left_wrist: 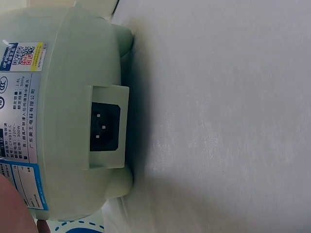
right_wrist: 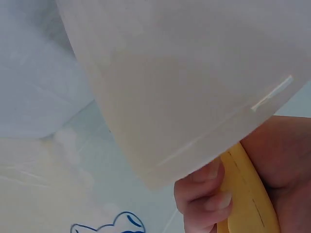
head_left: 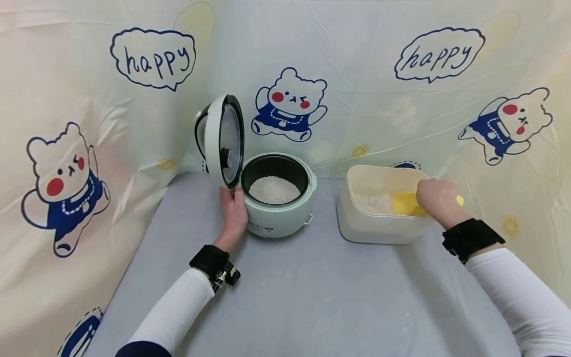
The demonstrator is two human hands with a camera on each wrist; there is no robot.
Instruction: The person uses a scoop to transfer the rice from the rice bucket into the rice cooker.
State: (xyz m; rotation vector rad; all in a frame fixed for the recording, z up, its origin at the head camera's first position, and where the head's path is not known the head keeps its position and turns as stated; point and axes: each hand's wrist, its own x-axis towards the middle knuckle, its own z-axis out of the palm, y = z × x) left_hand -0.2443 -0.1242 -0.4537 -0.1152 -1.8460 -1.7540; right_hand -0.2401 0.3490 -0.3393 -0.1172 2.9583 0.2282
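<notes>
A pale green rice cooker (head_left: 281, 222) stands on the table with its lid (head_left: 214, 141) raised on the left. White rice (head_left: 274, 190) lies in its dark inner pot. My left hand (head_left: 234, 213) rests against the cooker's left side, below the lid; most of its fingers are hidden behind the body. In the left wrist view, labels and a power socket (left_wrist: 105, 127) show on the cooker. With curled fingers, my right hand (head_left: 439, 201) grips the handle of a yellow scoop (head_left: 405, 204). The scoop's head is inside a cream container (head_left: 372, 230), at the rice (head_left: 371, 204).
A grey cloth (head_left: 303, 297) covers the table. Close behind the cooker and container hangs a pale curtain (head_left: 366, 114) printed with cartoon bears. The container stands to the right of the cooker, a gap between them.
</notes>
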